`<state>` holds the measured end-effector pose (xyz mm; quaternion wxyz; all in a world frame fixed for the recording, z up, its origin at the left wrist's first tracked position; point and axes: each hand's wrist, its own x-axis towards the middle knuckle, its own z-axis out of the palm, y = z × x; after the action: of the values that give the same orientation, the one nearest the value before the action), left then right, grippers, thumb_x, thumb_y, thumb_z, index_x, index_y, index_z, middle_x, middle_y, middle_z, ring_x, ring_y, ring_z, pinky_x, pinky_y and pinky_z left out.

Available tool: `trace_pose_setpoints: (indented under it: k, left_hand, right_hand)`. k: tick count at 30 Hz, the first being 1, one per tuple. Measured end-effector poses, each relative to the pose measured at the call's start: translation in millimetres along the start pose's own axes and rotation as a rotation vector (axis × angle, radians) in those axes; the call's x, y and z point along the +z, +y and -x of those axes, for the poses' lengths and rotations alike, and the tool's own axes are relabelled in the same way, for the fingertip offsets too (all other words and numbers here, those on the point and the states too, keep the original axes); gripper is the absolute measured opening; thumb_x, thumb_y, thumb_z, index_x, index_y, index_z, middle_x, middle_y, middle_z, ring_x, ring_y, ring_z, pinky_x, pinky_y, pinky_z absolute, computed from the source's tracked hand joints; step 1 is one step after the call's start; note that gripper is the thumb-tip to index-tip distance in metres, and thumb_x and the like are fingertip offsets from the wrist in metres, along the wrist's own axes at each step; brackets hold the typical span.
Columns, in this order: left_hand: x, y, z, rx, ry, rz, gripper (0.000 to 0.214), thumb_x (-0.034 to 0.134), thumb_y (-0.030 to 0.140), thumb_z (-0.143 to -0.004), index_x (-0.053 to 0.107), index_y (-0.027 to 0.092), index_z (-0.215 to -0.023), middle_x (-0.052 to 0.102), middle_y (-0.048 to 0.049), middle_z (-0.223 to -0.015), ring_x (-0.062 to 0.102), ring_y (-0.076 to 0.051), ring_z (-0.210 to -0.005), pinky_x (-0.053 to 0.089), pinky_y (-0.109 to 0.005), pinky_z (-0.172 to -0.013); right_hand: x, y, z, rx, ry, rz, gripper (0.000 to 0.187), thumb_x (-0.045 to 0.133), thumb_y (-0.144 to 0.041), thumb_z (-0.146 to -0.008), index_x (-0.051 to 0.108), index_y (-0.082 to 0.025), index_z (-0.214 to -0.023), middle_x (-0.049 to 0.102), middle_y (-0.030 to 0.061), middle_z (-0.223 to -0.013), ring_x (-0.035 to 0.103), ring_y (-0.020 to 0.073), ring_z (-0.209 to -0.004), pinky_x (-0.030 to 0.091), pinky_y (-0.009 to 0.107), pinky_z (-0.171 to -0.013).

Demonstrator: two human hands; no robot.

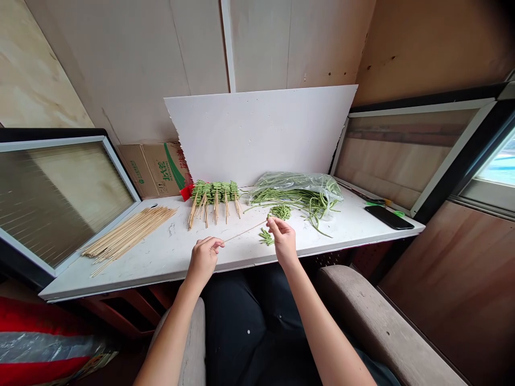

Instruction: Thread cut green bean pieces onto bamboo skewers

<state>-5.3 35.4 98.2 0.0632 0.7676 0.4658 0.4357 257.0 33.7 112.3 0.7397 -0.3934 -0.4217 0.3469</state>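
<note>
White table (173, 249), bare front edge (237, 265), left fingers (215, 243) and right fingers (278, 222) pinching skewer (245, 232)

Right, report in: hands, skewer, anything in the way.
Left hand pinching skewer. Right hand closed at its far end. Skewer bare between the hands. Cut beans beside right hand, nothing visibly blocking.

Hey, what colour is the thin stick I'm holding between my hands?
The stick is light tan, a pale wood colour; it shows best in the head view.
</note>
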Motion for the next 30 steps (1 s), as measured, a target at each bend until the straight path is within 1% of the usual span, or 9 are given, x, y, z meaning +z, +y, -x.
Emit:
trace_pose_setpoints:
  k: [5,10,13,16,23,27,30]
  left_hand:
    - [-0.9,2,1,-0.028,0.013,0.004,0.037,0.042,0.002,-0.084,0.074,0.022,-0.084,0.069,-0.0022,-0.076,0.060,-0.020,-0.075,0.046,-0.031,-0.075]
    - [-0.7,10,0,-0.023,0.032,0.045,0.035,0.044,0.005,-0.086,0.075,0.022,-0.083,0.066,-0.0016,-0.071,0.061,-0.018,-0.069,0.046,-0.030,-0.071]
    - [-1.9,13,0,-0.016,0.036,0.047,0.034,0.044,0.006,-0.087,0.074,0.021,-0.081,0.065,-0.0010,-0.069,0.061,-0.017,-0.067,0.046,-0.030,-0.071]
    - [-4.4,16,0,-0.021,0.044,0.037,0.034,0.044,0.007,-0.089,0.075,0.021,-0.082,0.065,-0.0008,-0.070,0.060,-0.017,-0.066,0.046,-0.030,-0.072]
    - [-1.6,22,6,-0.053,0.005,0.050,0.032,0.046,0.015,-0.095,0.076,0.022,-0.083,0.063,-0.0009,-0.067,0.060,-0.017,-0.065,0.048,-0.030,-0.071]
    - [3.1,27,10,-0.062,-0.008,0.068,0.032,0.047,0.019,-0.097,0.076,0.021,-0.084,0.064,-0.0009,-0.067,0.060,-0.017,-0.064,0.049,-0.030,-0.070]
    - [4.6,32,12,-0.070,-0.022,0.083,0.032,0.047,0.020,-0.097,0.076,0.021,-0.085,0.062,-0.0005,-0.065,0.059,-0.016,-0.062,0.048,-0.029,-0.070]
  right_hand:
    - [4,-2,4,0.016,-0.018,-0.019,0.035,0.081,-0.053,-0.081,0.080,-0.021,-0.094,0.071,0.0047,-0.089,0.062,0.0200,-0.086,0.051,0.034,-0.079]
    - [16,-2,12,0.026,-0.082,0.008,0.038,0.081,-0.058,-0.078,0.075,-0.020,-0.083,0.069,0.0044,-0.085,0.061,0.0199,-0.082,0.050,0.032,-0.075]
    - [23,0,18,0.028,-0.087,0.024,0.040,0.078,-0.061,-0.080,0.073,-0.021,-0.081,0.067,0.0037,-0.082,0.059,0.0191,-0.079,0.049,0.031,-0.073]
    - [27,2,24,0.040,-0.129,0.032,0.041,0.077,-0.061,-0.080,0.072,-0.020,-0.078,0.068,0.0048,-0.084,0.057,0.0186,-0.077,0.048,0.031,-0.071]
    - [32,8,34,0.059,-0.184,0.033,0.040,0.076,-0.061,-0.081,0.073,-0.020,-0.081,0.072,0.0058,-0.089,0.062,0.0205,-0.082,0.049,0.031,-0.072]
    - [35,15,40,0.046,-0.216,0.056,0.040,0.077,-0.061,-0.081,0.075,-0.021,-0.082,0.075,0.0070,-0.092,0.066,0.0216,-0.085,0.049,0.031,-0.072]
    - [38,15,46,0.024,-0.256,0.092,0.037,0.075,-0.058,-0.083,0.075,-0.021,-0.083,0.075,0.0068,-0.093,0.066,0.0218,-0.088,0.049,0.030,-0.073]
